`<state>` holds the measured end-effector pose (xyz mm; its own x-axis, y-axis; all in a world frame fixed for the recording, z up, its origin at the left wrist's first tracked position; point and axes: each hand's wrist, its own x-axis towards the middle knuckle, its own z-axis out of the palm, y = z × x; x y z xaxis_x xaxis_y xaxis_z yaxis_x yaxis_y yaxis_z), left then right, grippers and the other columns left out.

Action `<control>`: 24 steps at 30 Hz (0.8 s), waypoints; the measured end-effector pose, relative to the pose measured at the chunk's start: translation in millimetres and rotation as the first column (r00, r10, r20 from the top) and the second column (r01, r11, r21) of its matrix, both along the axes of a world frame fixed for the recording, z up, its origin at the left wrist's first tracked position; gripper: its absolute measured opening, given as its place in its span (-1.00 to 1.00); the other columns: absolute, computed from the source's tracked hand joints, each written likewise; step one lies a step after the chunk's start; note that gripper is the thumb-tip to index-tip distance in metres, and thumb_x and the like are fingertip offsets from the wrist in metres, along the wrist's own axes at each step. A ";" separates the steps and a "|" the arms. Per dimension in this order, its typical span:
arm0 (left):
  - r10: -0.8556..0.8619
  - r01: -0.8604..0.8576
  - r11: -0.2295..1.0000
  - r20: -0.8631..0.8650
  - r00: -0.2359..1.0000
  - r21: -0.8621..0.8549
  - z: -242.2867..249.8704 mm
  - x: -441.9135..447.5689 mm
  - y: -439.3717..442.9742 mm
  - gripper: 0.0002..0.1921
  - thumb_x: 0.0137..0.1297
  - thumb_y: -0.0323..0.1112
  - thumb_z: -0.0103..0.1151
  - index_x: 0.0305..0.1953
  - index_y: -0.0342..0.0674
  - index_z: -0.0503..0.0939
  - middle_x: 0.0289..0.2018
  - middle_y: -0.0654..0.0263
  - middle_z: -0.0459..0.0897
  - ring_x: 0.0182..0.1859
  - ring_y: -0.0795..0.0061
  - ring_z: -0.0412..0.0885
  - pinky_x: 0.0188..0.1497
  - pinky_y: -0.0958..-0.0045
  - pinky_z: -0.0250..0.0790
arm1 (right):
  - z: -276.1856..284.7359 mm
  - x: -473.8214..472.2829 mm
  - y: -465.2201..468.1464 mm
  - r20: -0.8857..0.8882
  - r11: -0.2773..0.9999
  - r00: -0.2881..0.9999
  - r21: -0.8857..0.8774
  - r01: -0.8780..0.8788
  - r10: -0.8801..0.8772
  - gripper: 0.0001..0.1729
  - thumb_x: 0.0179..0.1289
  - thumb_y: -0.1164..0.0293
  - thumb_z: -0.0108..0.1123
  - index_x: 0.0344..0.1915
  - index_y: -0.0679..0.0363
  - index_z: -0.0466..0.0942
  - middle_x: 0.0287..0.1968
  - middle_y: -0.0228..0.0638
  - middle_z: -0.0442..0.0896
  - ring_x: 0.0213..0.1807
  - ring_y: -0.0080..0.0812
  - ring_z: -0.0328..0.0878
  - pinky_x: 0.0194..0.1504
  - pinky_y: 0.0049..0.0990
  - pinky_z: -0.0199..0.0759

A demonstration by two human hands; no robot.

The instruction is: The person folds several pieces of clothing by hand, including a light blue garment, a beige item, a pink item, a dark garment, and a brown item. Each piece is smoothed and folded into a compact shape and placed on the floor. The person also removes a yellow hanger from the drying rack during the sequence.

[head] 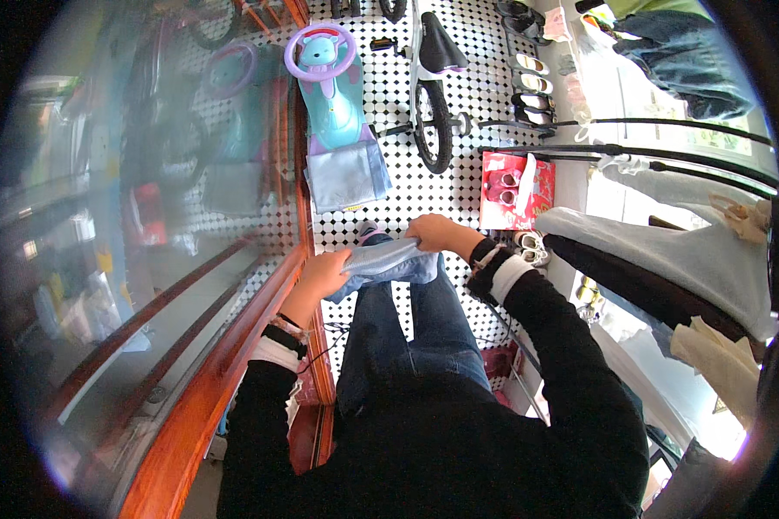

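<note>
A light blue-grey piece of fabric (386,259), perhaps denim clothing, is stretched between my two hands above my legs. My left hand (324,276) grips its left end, with the fingers closed on the edge. At the upper right end, my right hand (432,232) pinches the cloth. The fabric droops a little below the line between the hands and covers part of my feet; one shoe tip (369,228) shows beyond it. What the garment is, I cannot tell.
A teal and purple ride-on toy (334,110) and a small bicycle (433,123) stand ahead. A red shoe box (506,217) and several shoes (531,83) line the right, beside a drying rack (675,159) with hung clothes. A wood-framed glass door (195,428) is at left.
</note>
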<state>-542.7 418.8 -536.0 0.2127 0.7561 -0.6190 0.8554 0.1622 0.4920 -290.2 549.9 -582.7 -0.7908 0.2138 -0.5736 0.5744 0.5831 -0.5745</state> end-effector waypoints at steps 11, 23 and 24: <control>0.249 -0.127 0.892 -0.237 0.939 0.435 -122.3 -49.6 80.5 -0.52 0.00 -0.57 0.06 0.04 -0.10 0.49 0.01 0.37 0.54 -0.01 0.27 0.46 0.03 0.23 0.29 | -79.9 -86.1 48.0 -0.229 0.790 0.894 0.419 0.448 -0.385 -0.44 0.01 0.61 0.09 0.05 -0.12 0.49 0.11 -0.40 0.47 0.09 -0.13 0.40 -0.12 -0.33 0.53; -0.021 0.043 0.998 -0.441 0.897 0.040 -204.9 -35.4 -10.6 -0.48 0.17 -0.47 -0.04 0.23 -0.13 0.29 0.34 0.18 0.11 0.35 0.12 0.12 0.27 -0.01 0.09 | -148.1 -44.0 -42.8 0.106 0.928 0.963 0.308 0.207 -0.250 -0.29 0.03 0.56 0.06 0.26 0.06 0.24 0.39 -0.01 -0.04 0.35 0.27 -0.07 0.25 0.03 0.07; -0.034 0.074 0.994 -0.421 0.906 0.080 -201.9 -37.0 -22.0 -0.49 0.17 -0.47 -0.05 0.21 -0.14 0.30 0.33 0.16 0.13 0.33 0.11 0.14 0.26 0.02 0.11 | -144.3 -33.6 -55.4 0.120 0.939 0.966 0.288 0.188 -0.230 -0.45 0.10 0.47 0.08 0.17 0.10 0.35 0.36 -0.03 0.02 0.32 0.21 0.02 0.22 -0.06 0.13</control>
